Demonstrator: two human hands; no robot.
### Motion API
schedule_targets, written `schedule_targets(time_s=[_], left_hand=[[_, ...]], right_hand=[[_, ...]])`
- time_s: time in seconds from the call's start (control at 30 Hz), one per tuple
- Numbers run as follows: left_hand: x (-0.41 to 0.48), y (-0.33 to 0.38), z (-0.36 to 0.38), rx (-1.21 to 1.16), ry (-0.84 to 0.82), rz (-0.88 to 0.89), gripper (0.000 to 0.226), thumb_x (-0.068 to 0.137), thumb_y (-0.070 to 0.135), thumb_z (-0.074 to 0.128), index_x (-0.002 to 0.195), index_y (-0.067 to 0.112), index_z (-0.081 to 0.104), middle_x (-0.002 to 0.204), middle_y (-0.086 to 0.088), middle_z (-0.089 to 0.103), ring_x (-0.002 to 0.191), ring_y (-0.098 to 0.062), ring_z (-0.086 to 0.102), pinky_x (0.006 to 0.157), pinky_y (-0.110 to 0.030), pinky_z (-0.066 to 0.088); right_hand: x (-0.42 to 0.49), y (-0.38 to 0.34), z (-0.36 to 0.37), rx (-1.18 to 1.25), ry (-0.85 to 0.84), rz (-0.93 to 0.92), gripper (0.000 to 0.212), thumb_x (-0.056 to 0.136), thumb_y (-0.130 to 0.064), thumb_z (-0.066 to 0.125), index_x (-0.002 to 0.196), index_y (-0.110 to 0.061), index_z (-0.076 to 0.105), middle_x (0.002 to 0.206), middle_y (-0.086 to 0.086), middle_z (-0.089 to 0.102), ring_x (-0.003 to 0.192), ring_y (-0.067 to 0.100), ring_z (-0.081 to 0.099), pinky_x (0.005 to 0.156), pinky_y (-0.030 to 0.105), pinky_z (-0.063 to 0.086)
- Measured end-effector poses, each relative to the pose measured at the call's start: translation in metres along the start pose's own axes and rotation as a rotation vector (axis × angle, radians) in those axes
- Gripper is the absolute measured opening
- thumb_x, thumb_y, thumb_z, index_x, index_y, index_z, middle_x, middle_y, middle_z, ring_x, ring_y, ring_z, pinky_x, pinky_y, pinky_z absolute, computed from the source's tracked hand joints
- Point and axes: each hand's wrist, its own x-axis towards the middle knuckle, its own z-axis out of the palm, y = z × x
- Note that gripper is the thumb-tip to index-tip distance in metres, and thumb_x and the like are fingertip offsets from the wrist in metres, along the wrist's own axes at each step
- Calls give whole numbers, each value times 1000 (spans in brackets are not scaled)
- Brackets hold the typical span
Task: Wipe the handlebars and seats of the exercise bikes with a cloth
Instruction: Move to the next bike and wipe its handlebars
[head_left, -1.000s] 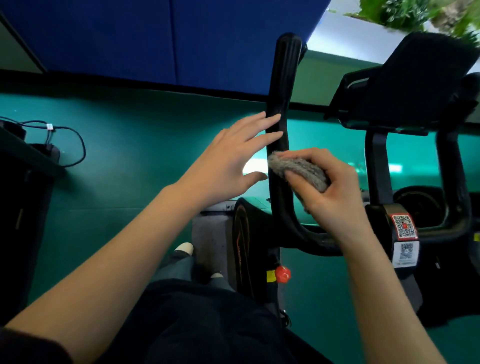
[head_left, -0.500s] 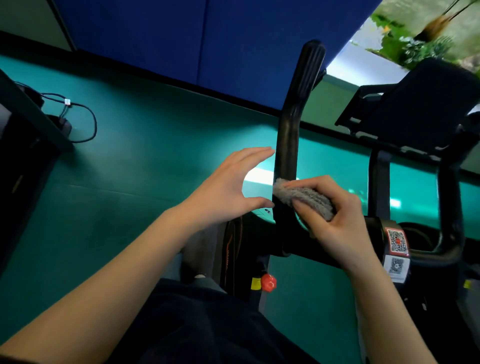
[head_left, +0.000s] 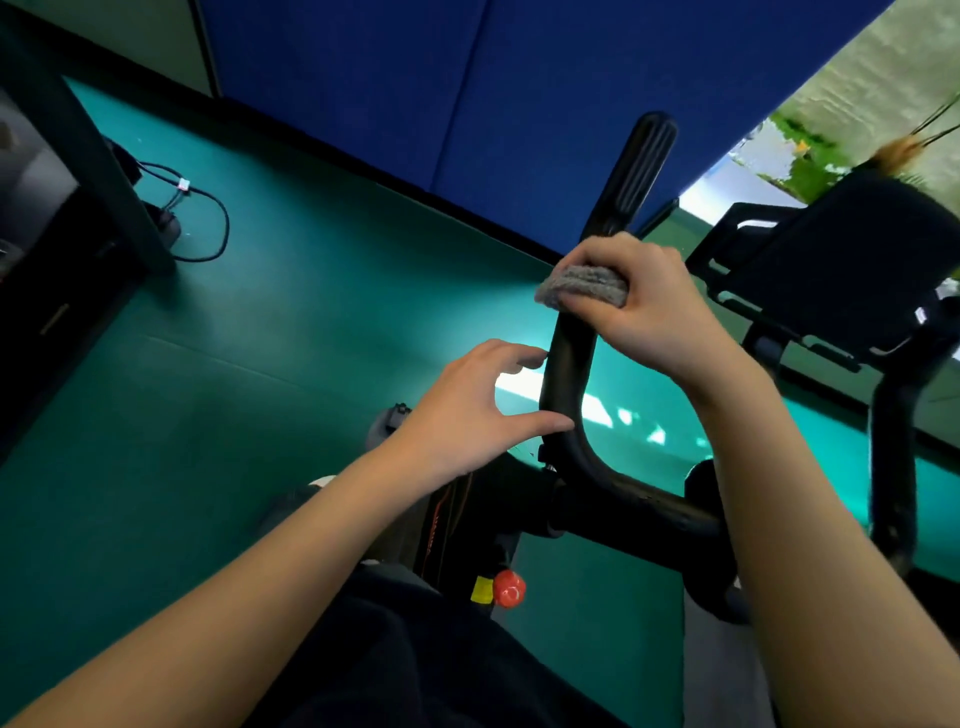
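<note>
Change: right hand (head_left: 644, 306) and cloth (head_left: 582, 286) had moved up the handlebar (head_left: 569, 364), to just below its ribbed grip.
Grasp: that hand's fingers (head_left: 623, 260) were clenched round the grey cloth, holding it against the bar.
Left hand (head_left: 467, 415): released, fingers spread; thumb tip touched the bar below the right fingers.
Cloth position: bunched on the bar's left side, under the right fingers.
Red knob (head_left: 509, 588): on the frame, well below the left fingers.

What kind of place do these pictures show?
Most likely a gym or fitness room: the black handlebar of an exercise bike with a grey cloth held against it, a green mat-like floor, and blue panels behind.
</note>
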Motion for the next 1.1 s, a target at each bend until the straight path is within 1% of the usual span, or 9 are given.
schedule_targets(time_s=[0.13, 0.3, 0.47, 0.6, 0.73, 0.8, 0.93, 1.03, 1.1], left_hand=[[-6, -2, 5, -98, 36, -62, 47, 66, 42, 80, 108, 29, 62, 113, 13, 61, 104, 0, 56, 89, -26, 45], [-16, -2, 7, -213, 56, -115, 39, 66, 36, 82, 98, 40, 60, 106, 17, 64, 97, 6, 58, 79, -19, 43], [-23, -3, 9, -288, 82, -159, 34, 66, 33, 82, 95, 35, 64, 100, 17, 67, 94, 5, 60, 74, -18, 42], [-25, -5, 9, -314, 103, -173, 36, 59, 41, 82, 90, 36, 64, 99, 15, 67, 92, 3, 61, 80, -25, 49], [-28, -7, 10, -312, 93, -194, 35, 54, 47, 78, 84, 34, 66, 92, 17, 66, 92, 2, 61, 86, -34, 52], [-29, -8, 12, -321, 72, -194, 35, 54, 47, 78, 84, 33, 68, 90, 20, 67, 91, 2, 62, 85, -33, 53], [-26, -6, 16, -328, 47, -193, 37, 55, 45, 79, 87, 32, 67, 89, 20, 67, 90, 2, 62, 77, -29, 52], [-23, -4, 17, -314, 29, -171, 37, 55, 40, 79, 88, 28, 68, 89, 14, 66, 88, -7, 62, 82, -36, 52], [-23, -4, 15, -315, 30, -172, 35, 53, 38, 79, 86, 30, 67, 90, 14, 68, 88, -6, 63, 83, -35, 53]], right_hand=[[-9, -4, -2, -107, -196, -121, 8, 82, -20, 68, 90, -22, 70, 86, -1, 62, 87, 16, 56, 79, 26, 39], [1, -11, -10, -161, -323, -170, 8, 82, -18, 68, 90, -19, 70, 75, -18, 59, 75, -2, 56, 70, 10, 38], [10, -23, -8, -231, -518, -158, 4, 81, -23, 67, 85, -24, 69, 79, -5, 68, 81, 10, 60, 77, 35, 50], [13, -34, -2, -288, -632, -161, 5, 79, -22, 65, 81, -27, 67, 71, -12, 64, 74, 5, 58, 74, 40, 54], [8, -38, -2, -249, -747, -155, 8, 74, -27, 65, 80, -26, 68, 72, 0, 68, 70, 21, 63, 65, 46, 56], [6, -33, -8, -175, -709, -141, 8, 74, -26, 66, 82, -26, 69, 74, 0, 68, 68, 20, 62, 62, 43, 56], [-13, -20, -8, -140, -439, -199, 9, 82, -18, 69, 88, -24, 70, 84, -6, 60, 80, 5, 56, 76, 27, 43], [-36, -14, -8, -62, -445, -190, 10, 82, -17, 70, 89, -24, 70, 84, -5, 59, 76, 5, 55, 71, 17, 39], [-51, -9, -14, 105, -467, -132, 6, 83, -19, 69, 88, -22, 70, 81, -4, 62, 69, 6, 57, 64, 18, 43]])
